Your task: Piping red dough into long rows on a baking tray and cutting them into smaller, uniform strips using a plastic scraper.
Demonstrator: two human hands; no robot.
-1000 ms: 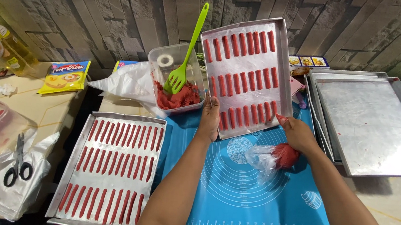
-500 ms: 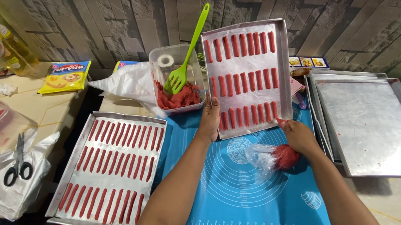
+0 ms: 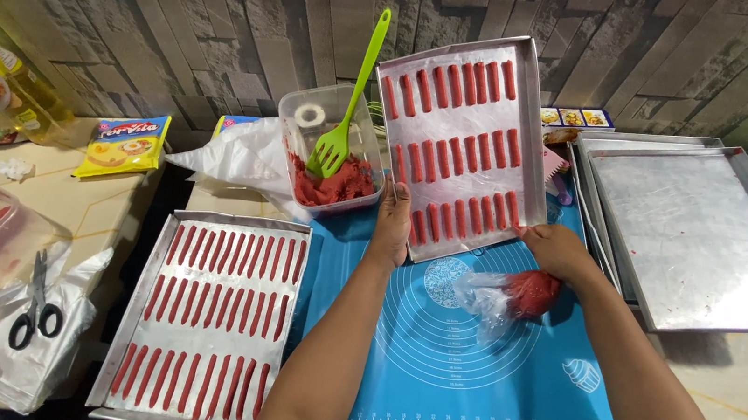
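Left hand (image 3: 393, 224) clamps the near-left edge of the tilted metal baking tray lined with rows of red piped dough strips (image 3: 466, 141); right hand (image 3: 560, 251) pinches its near-right corner. Tray leans against the stone-pattern wall, near edge on the blue silicone mat (image 3: 460, 361). Risk: steep tilt could slide strips, or the near edge could crush the red-filled plastic piping bag (image 3: 514, 296) just below

Both hands (image 3: 391, 226) (image 3: 557, 252) on tilted tray (image 3: 466, 145)
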